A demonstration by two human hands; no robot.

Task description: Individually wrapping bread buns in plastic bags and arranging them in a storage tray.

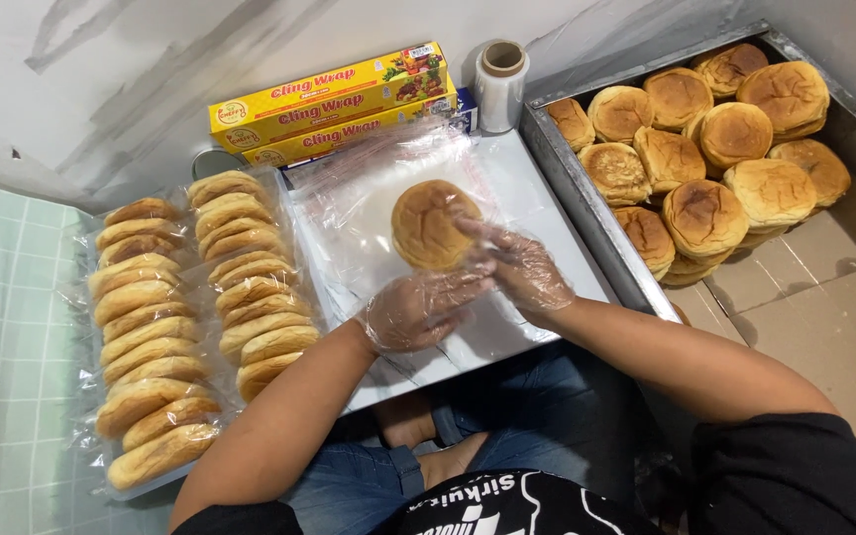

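A round golden bun [428,220] lies on a sheet of clear film [349,198] spread over a white board [547,213] on my lap. My right hand [519,266], in a thin clear glove, touches the bun's near right edge with its fingers. My left hand [416,309], also gloved, rests on the film just below the bun, fingers curled on the film's near edge. Whether it pinches the film is hard to tell.
Two rows of wrapped buns [185,317] lie at the left on a checked cloth [12,347]. A metal tray [587,213] with several unwrapped buns [705,149] stands at the right. Yellow cling-film boxes [334,99] and a clear roll [500,84] sit against the wall.
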